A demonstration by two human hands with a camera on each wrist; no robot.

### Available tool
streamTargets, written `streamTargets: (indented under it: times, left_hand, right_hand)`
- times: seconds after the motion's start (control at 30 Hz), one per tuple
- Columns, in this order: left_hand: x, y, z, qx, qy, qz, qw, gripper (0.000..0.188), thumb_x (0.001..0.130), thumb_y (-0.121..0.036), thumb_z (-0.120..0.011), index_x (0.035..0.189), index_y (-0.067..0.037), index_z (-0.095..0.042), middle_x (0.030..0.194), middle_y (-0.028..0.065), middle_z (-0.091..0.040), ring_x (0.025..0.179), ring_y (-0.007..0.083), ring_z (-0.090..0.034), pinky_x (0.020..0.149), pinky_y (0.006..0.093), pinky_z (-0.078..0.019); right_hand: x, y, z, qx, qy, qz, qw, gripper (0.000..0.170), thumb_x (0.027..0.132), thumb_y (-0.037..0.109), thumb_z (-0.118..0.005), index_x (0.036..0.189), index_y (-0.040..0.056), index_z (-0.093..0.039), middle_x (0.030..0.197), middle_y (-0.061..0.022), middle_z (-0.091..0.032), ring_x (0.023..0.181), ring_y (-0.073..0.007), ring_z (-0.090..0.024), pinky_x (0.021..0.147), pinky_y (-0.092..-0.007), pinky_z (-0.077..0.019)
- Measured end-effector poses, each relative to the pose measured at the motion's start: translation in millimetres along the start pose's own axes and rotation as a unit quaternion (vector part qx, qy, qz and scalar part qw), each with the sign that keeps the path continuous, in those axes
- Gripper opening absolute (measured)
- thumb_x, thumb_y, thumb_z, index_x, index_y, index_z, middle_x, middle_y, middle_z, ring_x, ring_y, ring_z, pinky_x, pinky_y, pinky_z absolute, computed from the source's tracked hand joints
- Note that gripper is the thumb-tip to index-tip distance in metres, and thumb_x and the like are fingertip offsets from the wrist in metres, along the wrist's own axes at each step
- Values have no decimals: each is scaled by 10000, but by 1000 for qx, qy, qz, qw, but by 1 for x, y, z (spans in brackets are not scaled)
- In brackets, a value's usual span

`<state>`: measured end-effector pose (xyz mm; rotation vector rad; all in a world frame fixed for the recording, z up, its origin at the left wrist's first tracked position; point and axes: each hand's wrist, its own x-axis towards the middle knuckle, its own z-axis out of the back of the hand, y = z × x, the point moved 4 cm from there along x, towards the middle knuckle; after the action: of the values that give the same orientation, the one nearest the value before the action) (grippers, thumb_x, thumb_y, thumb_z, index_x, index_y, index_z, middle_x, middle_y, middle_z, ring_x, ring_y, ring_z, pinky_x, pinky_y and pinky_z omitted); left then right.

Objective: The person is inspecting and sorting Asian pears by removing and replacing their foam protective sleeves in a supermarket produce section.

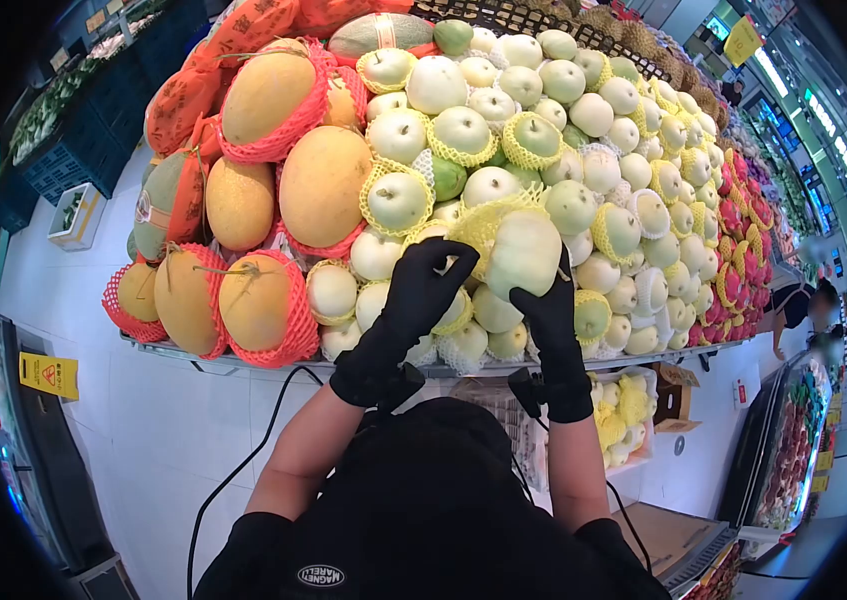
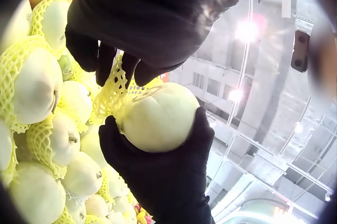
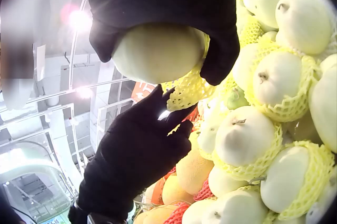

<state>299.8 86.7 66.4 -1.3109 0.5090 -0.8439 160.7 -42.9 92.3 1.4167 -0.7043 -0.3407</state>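
A pale green-white melon [image 1: 525, 252] is gripped in my black-gloved right hand [image 1: 551, 315], raised over the front of the fruit pile. Its thumb and fingers wrap the sides, as the left wrist view also shows of the right hand [image 2: 163, 179]. A yellow foam net [image 1: 483, 222] covers part of the melon's far side. My left hand [image 1: 426, 290], gloved in black too, pinches the edge of this foam net [image 3: 187, 91] between thumb and fingers. Much of the melon [image 3: 158, 55] stays bare in the right wrist view.
Several similar melons [image 1: 463, 130] in foam nets fill the stand around my hands. Orange-yellow melons [image 1: 325, 187] in red nets lie to the left, dragon fruit [image 1: 738, 220] at the right. Below the stand's edge is a crate of melons [image 1: 623, 415]. A person [image 1: 801, 305] is at far right.
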Motion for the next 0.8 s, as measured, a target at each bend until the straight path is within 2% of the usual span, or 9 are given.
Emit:
streamTargets:
  times: [0.13,0.23,0.33,0.43,0.47,0.57,0.6,0.7,0.8]
  left_hand:
    - [8,6,-6,-151,-91,-42,983,260,822,-56,-717,1056,-32,-606,978,29,-622,802,110,-563,748,270,-513]
    - [13,9,-9,-227,-91,-18,970,460,790,-24,-689,1235,-77,-585,1132,79,-599,846,149,-602,762,301,-515]
    - [8,-1,-6,-44,-75,-98,991,571,774,5,-655,1319,-116,-537,1287,132,-549,856,173,-609,750,295,-519]
    - [0,-12,-11,8,-51,-82,995,619,765,5,-639,1353,-144,-518,1389,177,-479,882,213,-618,776,303,-520]
    - [-3,-17,-12,-17,-70,-56,996,508,794,-17,-631,1288,-121,-579,1355,190,-509,911,231,-626,799,319,-518]
    - [3,-5,-10,185,-202,-238,932,408,817,-36,-627,1219,-104,-631,1312,191,-547,925,243,-640,788,320,-525]
    - [5,-3,-8,92,-173,-166,966,352,830,-43,-625,1178,-91,-654,1262,193,-581,945,268,-646,742,317,-539]
    - [-2,-13,-10,47,-128,-98,986,405,827,-26,-611,1226,-92,-618,1312,204,-538,983,287,-642,722,323,-548]
    - [-12,-19,-18,90,-126,-140,978,489,820,-3,-596,1296,-109,-562,1364,205,-487,931,279,-658,710,331,-552]
  right_hand:
    - [-1,-1,-3,31,-3,-39,999,862,667,32,-763,1411,36,-327,1254,-116,-555,1138,-221,-564,978,-369,-473]
    - [-3,-7,-6,78,-12,-51,996,815,695,38,-756,1398,24,-344,1236,-124,-570,1129,-219,-572,967,-362,-480]
    - [-4,-14,-2,92,-46,-54,993,776,709,47,-755,1377,13,-362,1224,-133,-574,1120,-219,-574,958,-358,-483]
    - [-1,-13,-2,76,-71,-49,993,750,718,57,-755,1361,10,-372,1211,-134,-576,1104,-224,-579,951,-357,-486]
    - [0,-10,-3,61,-74,-44,994,753,715,61,-764,1356,12,-372,1215,-135,-570,1101,-226,-579,951,-359,-486]
    - [1,-4,-8,14,-92,-24,995,770,703,73,-791,1346,17,-371,1229,-138,-547,1103,-231,-573,948,-361,-487]
    - [1,-8,-9,-3,-102,-15,995,781,696,77,-802,1344,18,-370,1237,-140,-537,1110,-233,-568,947,-360,-487]
    - [2,-9,-12,-40,-134,4,990,819,670,81,-831,1341,20,-364,1252,-145,-515,1124,-238,-556,948,-359,-486]
    - [4,-2,-18,-35,-159,9,987,859,651,88,-847,1348,19,-350,1265,-149,-497,1145,-242,-538,959,-356,-478]
